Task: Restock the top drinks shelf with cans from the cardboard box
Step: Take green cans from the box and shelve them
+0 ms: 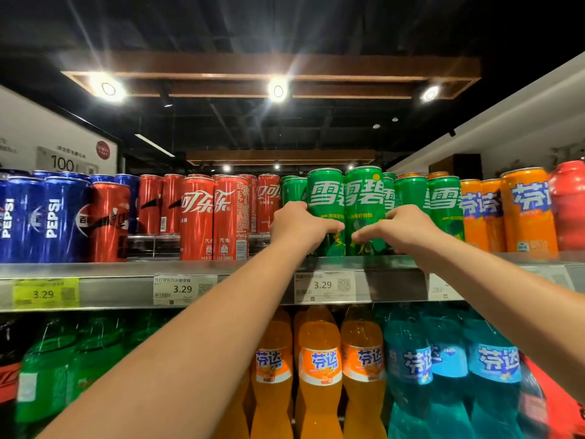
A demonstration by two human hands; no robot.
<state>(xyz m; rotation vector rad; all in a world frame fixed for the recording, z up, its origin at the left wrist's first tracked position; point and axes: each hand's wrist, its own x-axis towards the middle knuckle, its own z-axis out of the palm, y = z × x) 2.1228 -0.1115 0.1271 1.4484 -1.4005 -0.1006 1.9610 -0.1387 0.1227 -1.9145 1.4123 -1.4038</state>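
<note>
You've got two green cans at the front edge of the top shelf [221,269], one per hand. Left hand [299,226] is wrapped round the left green can [325,198], fingers curled across its lower front; right hand [402,228] is wrapped round the right green can [364,198] the same way. Both cans stand upright, touching each other, w/ bases on or just above the shelf lip — can't tell which, your hands cover the bottoms.

To do this step well: keep both cans vertical and slide them straight back together, labels facing out, in line w/ the other green cans [443,201] just to the right and behind. Don't tilt — tall slim cans tip easily, and the red cans [215,217] to the left and orange cans [525,210] further right are near enough to get knocked. Let go only once the bases sit flat, probably one hand at a time.

Cardboard box isn't in view, so can't say how many cans are left. Bottles [319,362] fill the shelf below.
</note>
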